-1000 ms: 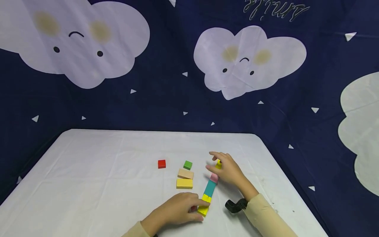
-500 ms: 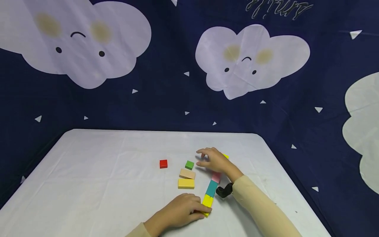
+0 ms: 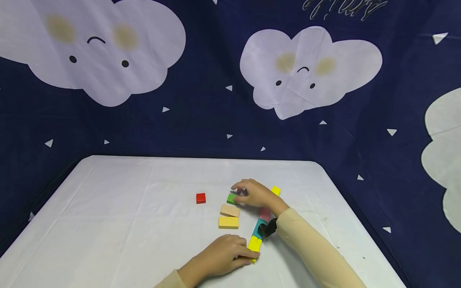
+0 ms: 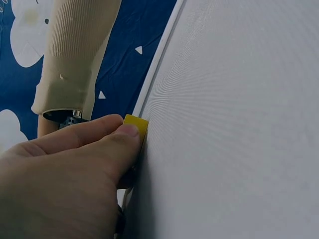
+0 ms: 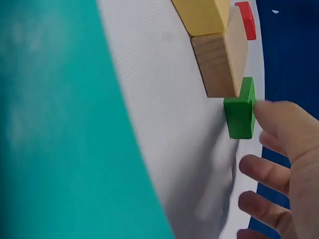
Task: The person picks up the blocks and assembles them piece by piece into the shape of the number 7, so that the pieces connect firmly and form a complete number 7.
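Note:
A slanting row of blocks lies at the right of the table in the head view: yellow [image 3: 255,243] at the near end, then teal [image 3: 257,227], pink [image 3: 265,214], and yellow [image 3: 275,190] at the far end. My left hand [image 3: 225,255] pinches the nearest yellow block [image 4: 136,123] between thumb and fingers. Over the green block [image 3: 231,199] is my right hand [image 3: 253,193], fingers spread and loosely bent. Its thumb is at the green block's edge in the right wrist view; whether it touches is hard to tell. The right forearm partly covers the row.
A wooden block [image 3: 229,211] and a pale yellow block [image 3: 228,223] lie just nearer than the green one. Farther left sits a red block [image 3: 201,198]. The white table [image 3: 108,224] ends at a dark blue cloud-patterned cloth [image 3: 201,132].
My right hand has moved left from the far end of the row to the green block, uncovering the far yellow block. The left hand stays at the row's near end.

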A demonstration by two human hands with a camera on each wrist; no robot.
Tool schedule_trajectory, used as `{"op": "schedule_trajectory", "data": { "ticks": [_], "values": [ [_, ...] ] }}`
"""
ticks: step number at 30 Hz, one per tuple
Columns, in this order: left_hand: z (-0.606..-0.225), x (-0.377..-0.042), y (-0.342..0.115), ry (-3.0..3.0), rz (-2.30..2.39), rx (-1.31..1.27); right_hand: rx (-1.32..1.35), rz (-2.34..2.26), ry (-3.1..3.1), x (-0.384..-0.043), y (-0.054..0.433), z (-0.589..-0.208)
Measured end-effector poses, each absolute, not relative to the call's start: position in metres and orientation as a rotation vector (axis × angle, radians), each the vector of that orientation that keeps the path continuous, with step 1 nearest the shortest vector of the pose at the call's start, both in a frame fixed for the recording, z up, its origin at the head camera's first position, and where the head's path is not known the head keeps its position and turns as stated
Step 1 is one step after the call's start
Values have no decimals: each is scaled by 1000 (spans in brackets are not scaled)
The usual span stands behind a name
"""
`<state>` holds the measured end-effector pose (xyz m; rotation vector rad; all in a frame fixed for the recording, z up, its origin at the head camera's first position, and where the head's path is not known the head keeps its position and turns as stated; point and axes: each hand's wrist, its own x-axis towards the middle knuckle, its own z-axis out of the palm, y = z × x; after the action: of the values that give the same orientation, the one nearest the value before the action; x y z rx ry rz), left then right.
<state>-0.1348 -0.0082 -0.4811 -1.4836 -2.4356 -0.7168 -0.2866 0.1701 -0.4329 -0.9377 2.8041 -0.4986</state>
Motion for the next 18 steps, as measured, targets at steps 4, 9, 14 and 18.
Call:
{"op": "schedule_trajectory", "data": {
  "ticks": [4, 9, 14, 18],
  "values": [
    [-481, -135, -8, -2436, -734, -1479, -960, -502, 2768, -285, 169, -430],
    [-480, -135, -7, -2453, -764, -1480, -956, -481, 2760, -286, 168, -429],
    [-480, -134, -8, -2458, -770, -1489, -942, -464, 2769, -289, 166, -432],
    [-481, -135, -8, -2462, -763, -1501, -935, -426, 2790, -291, 163, -433]
  ]
}}
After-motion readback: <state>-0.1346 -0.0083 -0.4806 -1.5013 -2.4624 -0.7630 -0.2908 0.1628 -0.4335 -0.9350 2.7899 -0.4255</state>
